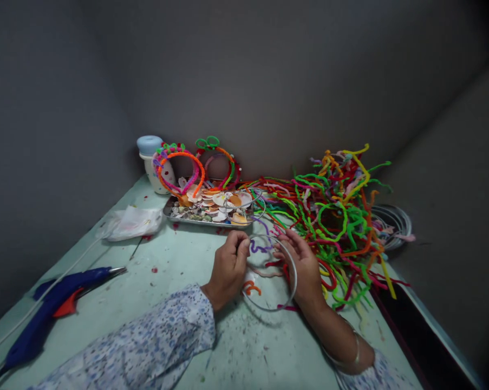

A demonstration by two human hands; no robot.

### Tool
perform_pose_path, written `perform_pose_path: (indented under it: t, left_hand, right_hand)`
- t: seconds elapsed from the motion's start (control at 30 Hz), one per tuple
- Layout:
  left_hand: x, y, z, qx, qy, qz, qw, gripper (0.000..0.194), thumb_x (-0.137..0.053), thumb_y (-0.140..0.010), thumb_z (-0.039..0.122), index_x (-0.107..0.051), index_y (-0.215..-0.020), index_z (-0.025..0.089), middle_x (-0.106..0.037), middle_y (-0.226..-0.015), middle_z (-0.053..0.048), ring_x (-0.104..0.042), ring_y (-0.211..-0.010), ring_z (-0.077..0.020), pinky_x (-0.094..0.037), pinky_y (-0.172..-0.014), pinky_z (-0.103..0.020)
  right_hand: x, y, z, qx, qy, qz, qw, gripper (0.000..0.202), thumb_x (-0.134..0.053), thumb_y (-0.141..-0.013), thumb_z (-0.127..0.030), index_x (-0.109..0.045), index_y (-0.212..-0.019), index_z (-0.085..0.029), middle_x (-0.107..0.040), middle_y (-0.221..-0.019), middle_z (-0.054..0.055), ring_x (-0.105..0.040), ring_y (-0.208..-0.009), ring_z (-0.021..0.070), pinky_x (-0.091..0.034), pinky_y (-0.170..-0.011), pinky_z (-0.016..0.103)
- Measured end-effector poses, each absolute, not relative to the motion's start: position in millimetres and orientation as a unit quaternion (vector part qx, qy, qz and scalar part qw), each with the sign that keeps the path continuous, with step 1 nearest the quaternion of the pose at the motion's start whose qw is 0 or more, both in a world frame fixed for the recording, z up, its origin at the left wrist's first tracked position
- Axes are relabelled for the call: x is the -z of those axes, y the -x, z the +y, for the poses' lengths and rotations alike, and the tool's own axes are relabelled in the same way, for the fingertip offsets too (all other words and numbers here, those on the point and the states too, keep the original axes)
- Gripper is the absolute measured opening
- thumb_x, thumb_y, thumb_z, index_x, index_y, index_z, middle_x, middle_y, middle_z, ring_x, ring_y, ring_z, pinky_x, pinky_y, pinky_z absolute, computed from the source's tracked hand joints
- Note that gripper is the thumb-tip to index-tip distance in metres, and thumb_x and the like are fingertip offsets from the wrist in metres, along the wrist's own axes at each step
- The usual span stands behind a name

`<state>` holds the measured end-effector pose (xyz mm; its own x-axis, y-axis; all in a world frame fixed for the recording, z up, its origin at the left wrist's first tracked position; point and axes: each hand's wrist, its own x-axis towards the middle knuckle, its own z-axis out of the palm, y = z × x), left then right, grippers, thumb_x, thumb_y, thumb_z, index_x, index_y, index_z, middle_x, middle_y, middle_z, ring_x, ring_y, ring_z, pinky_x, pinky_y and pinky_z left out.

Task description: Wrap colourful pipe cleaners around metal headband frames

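My left hand is closed in a pinch on the upper left of a thin pale-grey hoop, which hangs tilted over the table. My right hand is at the hoop's right side, fingers stretched and slightly apart, with the hoop crossing in front of them. Whether those fingers touch it I cannot tell. Under and behind the hoop lie a bent orange pipe cleaner and a curled purple pipe cleaner.
A metal tray holds shells, with pipe-cleaner-wrapped headbands standing on it. To the right lies a tangled pipe cleaner heap beside a wire coil. At left are a blue glue gun, plastic bag and lidded cup.
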<state>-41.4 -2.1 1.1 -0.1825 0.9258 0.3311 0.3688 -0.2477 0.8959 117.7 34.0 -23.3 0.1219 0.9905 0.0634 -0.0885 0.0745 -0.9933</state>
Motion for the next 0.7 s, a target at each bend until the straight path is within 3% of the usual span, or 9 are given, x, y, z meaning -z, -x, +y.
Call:
perform_pose_path:
  t: [0.13, 0.37, 0.7]
  left_hand:
    - [0, 41, -2, -0.531, -0.582, 0.561, 0.255, 0.016, -0.042, -0.095, 0.029, -0.052, -0.088, 0.019, -0.054, -0.071, 0.003, -0.051, -0.066, -0.0122, -0.037, -0.062, -0.022]
    - [1, 42, -2, -0.509, -0.599, 0.570, 0.240, 0.017, -0.040, -0.096, 0.029, -0.051, -0.087, 0.019, -0.053, -0.069, 0.003, -0.050, -0.063, -0.0119, -0.036, -0.060, -0.022]
    - [5, 41, -2, -0.464, -0.655, 0.564, 0.196, 0.015, -0.040, -0.096, 0.026, -0.052, -0.089, 0.019, -0.058, -0.074, 0.001, -0.055, -0.066, -0.0130, -0.038, -0.061, -0.023]
  right_hand:
    - [25, -116, 29, -0.471, 0.471, -0.503, 0.551, 0.050, -0.068, -0.079, -0.046, -0.058, -0.121, -0.020, -0.066, -0.108, 0.010, -0.066, -0.085, 0.0235, -0.056, -0.072, 0.038]
    - [21, -119, 21, -0.195, 0.468, -0.605, 0.614, 0.039, -0.070, -0.081, -0.030, -0.056, -0.116, -0.021, -0.054, -0.110, 0.008, -0.057, -0.093, 0.0214, -0.050, -0.084, 0.040]
    - [12, -119, 13, -0.092, 0.415, -0.708, 0.565, 0.028, -0.067, -0.085, -0.023, -0.062, -0.112, -0.021, -0.059, -0.101, 0.007, -0.058, -0.093, 0.0226, -0.051, -0.080, 0.039]
